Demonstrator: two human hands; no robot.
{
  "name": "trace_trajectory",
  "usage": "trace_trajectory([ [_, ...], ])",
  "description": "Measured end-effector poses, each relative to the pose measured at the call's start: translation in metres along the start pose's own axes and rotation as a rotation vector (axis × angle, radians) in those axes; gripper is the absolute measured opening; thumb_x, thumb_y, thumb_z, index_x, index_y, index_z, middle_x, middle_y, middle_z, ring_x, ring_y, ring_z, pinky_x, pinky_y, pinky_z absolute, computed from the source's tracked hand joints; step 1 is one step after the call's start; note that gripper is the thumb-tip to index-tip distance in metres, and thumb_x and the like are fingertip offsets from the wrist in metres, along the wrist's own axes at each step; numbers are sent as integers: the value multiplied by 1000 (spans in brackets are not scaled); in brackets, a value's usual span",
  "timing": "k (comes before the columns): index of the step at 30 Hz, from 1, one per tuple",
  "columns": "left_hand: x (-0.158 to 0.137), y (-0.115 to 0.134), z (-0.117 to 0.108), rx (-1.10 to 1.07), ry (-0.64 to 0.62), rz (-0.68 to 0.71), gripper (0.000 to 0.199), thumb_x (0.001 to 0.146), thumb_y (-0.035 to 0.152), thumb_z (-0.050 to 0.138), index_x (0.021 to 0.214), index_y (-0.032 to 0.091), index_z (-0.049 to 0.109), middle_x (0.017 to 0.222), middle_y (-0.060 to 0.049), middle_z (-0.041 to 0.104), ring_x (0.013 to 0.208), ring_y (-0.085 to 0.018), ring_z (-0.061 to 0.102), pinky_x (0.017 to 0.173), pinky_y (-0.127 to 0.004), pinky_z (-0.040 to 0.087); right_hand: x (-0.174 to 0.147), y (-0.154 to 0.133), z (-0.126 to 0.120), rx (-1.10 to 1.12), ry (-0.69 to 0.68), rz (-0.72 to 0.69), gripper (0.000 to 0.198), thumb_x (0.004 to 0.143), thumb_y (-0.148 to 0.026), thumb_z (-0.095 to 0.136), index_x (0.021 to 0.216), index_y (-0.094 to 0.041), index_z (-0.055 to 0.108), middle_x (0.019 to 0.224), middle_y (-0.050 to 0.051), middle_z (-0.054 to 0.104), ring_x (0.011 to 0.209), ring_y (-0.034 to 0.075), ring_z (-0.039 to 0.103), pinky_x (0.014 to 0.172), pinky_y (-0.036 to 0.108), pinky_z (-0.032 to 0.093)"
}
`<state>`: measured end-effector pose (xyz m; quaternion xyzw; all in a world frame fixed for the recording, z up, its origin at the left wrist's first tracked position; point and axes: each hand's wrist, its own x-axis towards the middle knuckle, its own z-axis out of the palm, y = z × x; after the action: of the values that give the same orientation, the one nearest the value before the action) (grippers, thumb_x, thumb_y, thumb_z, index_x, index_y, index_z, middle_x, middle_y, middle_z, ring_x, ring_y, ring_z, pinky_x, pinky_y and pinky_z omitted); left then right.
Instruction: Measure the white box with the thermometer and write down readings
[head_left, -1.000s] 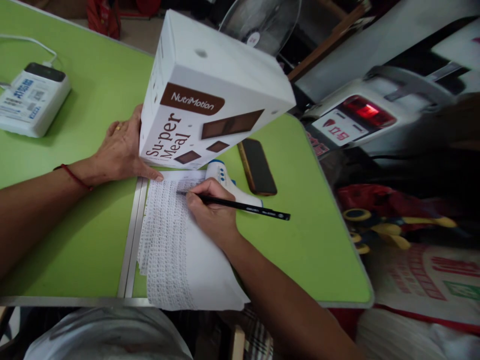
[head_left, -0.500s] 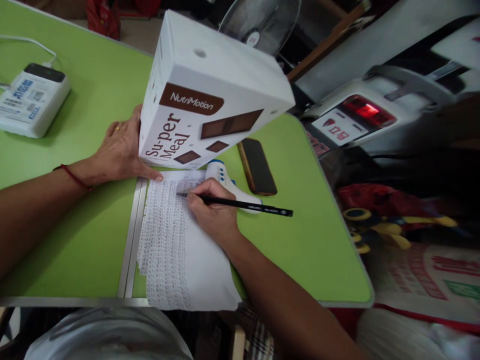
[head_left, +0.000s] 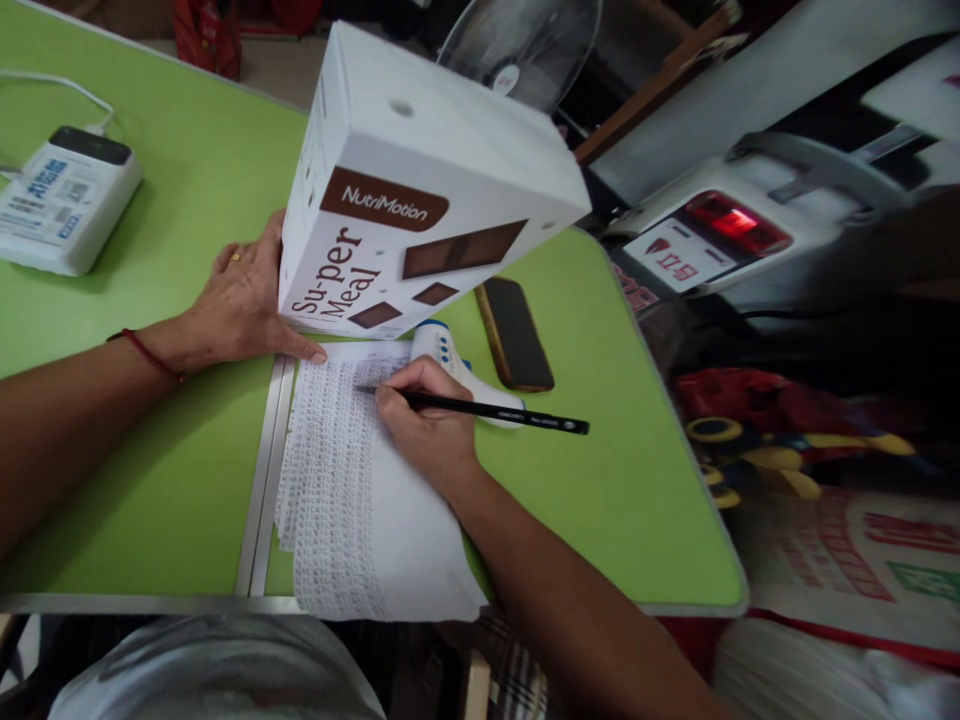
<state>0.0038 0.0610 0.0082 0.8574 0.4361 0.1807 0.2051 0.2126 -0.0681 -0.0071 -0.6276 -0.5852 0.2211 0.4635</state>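
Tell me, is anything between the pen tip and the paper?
Nothing visible. The right hand holds the black pen with its tip down on the written sheet of paper; the left hand rests beside the NutriMotion box.

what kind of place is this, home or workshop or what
Probably a lived-in home or small shop corner: a green folding table, a standing fan behind the box, and printed sacks on the floor.
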Motion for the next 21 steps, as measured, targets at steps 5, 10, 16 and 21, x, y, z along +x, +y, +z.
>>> trace_trajectory([
  [5,0,0,0,13,26,15,139,51,106,55,158,23,22,146,-15,52,137,-49,47,119,-67,29,1,1,-1,5,29,-8,9,69,-25,58,61,-25,53,54,-6,53,53,12,44,51,27,38],
  [10,0,-1,0,10,38,19,139,50,104,59,159,24,24,142,-14,55,135,-50,49,117,-68,31,1,1,0,7,18,-1,9,68,-25,58,61,-25,54,54,-6,52,52,11,45,51,28,39],
  [16,0,-1,1,-5,12,5,142,51,106,56,160,22,20,148,-15,49,138,-51,44,119,-67,25,1,1,0,16,33,-24,8,68,-24,57,61,-25,53,53,-6,51,52,12,44,50,28,38],
  [21,1,-2,1,-31,24,9,142,48,105,59,160,27,21,146,-13,52,138,-51,44,120,-68,24,1,1,-2,24,32,-31,8,69,-25,57,62,-25,52,53,-6,50,51,12,43,50,27,37],
])
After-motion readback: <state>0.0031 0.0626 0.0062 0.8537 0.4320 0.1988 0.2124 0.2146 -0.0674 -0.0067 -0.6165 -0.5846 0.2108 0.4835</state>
